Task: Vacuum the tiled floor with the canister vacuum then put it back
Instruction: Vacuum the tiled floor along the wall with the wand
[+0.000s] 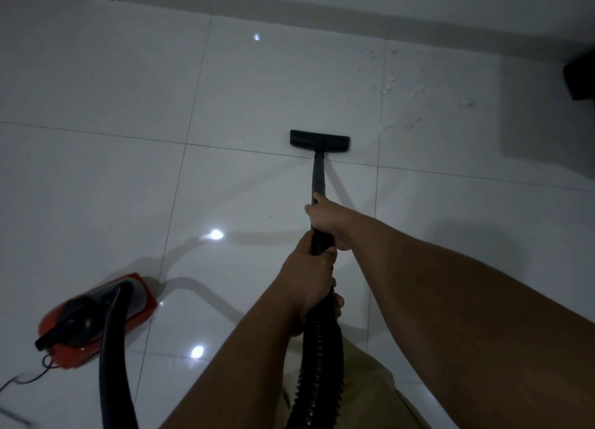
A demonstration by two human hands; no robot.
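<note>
A black vacuum wand (318, 174) runs from my hands down to a flat black floor nozzle (319, 141) resting on the glossy white tiled floor (128, 84). My right hand (326, 221) grips the wand higher up the tube. My left hand (309, 283) holds the wand's rear end where the ribbed black hose (317, 374) begins. The hose loops back to the red canister vacuum (96, 319) at the lower left. Pale crumbs or debris (405, 90) lie scattered on the tiles right of the nozzle.
A white wall (418, 7) with a dark baseboard line runs along the far side. A dark object (581, 77) stands at the right edge. A thin black power cord (29, 378) trails from the canister at the lower left.
</note>
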